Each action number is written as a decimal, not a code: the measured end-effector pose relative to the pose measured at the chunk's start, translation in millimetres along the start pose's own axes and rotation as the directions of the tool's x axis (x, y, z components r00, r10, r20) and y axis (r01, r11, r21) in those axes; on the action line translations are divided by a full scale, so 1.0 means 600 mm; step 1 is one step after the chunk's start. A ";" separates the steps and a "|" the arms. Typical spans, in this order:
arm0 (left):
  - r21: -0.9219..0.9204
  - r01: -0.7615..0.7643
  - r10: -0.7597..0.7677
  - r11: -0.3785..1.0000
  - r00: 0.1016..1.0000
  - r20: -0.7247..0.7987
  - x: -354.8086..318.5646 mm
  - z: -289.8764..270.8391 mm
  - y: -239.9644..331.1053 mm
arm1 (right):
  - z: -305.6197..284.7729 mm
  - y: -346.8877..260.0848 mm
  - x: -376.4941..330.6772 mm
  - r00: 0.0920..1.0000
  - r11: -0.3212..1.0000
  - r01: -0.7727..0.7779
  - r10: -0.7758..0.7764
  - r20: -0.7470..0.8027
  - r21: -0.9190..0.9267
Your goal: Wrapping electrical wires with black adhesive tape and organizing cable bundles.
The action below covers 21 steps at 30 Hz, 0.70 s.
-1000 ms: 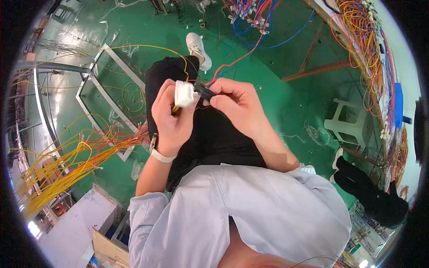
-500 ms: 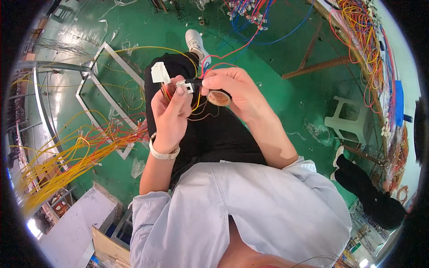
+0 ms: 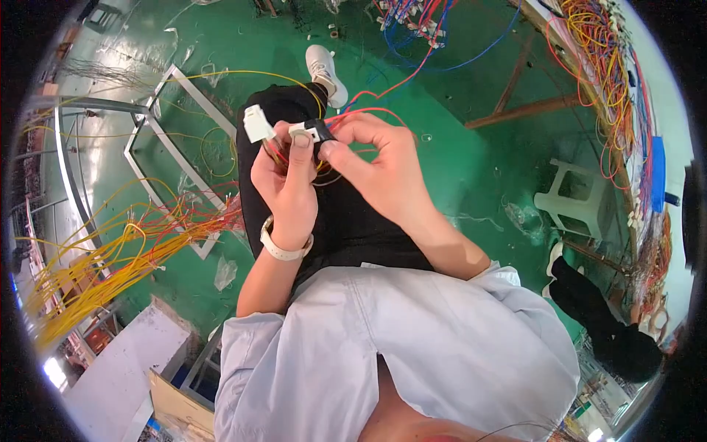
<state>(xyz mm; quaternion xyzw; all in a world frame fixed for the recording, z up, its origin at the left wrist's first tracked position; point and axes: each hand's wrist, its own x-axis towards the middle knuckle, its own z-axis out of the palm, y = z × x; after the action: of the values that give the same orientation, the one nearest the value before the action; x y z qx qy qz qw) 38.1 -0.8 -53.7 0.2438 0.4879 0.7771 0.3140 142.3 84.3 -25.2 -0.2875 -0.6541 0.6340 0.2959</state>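
My left hand (image 3: 287, 184) is closed, its thumb pressing a small white plastic connector (image 3: 300, 130). A larger white connector (image 3: 258, 124) sticks up beyond those fingers, with red and yellow wires (image 3: 278, 152) running down into the palm. Black tape (image 3: 321, 130) lies against the small connector's right side. My right hand (image 3: 387, 162) pinches that tape between thumb and fingers, close to the left fingertips. Red and blue wires (image 3: 375, 96) lead away beyond the right hand. What sits inside the right palm is hidden.
Bundled yellow and red wires (image 3: 132, 258) stretch in from the left, near a metal frame (image 3: 140, 158). A board hung with coloured wires (image 3: 596, 66) stands at right. A pale plastic stool (image 3: 574, 199) and another person's dark-clothed leg (image 3: 589, 298) are at right.
My right hand has turned and come closer to the left fingertips. The tape roll seen beneath it is now out of sight. Both connectors have shifted slightly.
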 end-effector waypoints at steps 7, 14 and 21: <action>-0.227 0.172 -0.188 0.958 0.981 -0.050 0.001 0.009 0.020 | 0.018 0.005 0.009 0.944 0.904 0.282 -0.321 -0.075 -0.322; -0.057 0.125 -0.127 0.990 0.992 -0.024 0.024 0.000 0.034 | -0.002 -0.004 0.038 0.894 0.773 0.386 -0.449 -0.003 -0.503; 0.245 0.033 -0.081 0.969 0.979 0.189 0.048 -0.028 0.060 | -0.018 -0.010 0.060 0.855 0.820 0.517 -0.507 0.106 -0.246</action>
<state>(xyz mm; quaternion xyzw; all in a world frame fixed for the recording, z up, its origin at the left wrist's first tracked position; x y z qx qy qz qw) -2.3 -2.0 -25.6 0.3416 0.5518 0.6749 0.3512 126.5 118.3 -18.3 -0.1268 -0.7912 0.4430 0.4021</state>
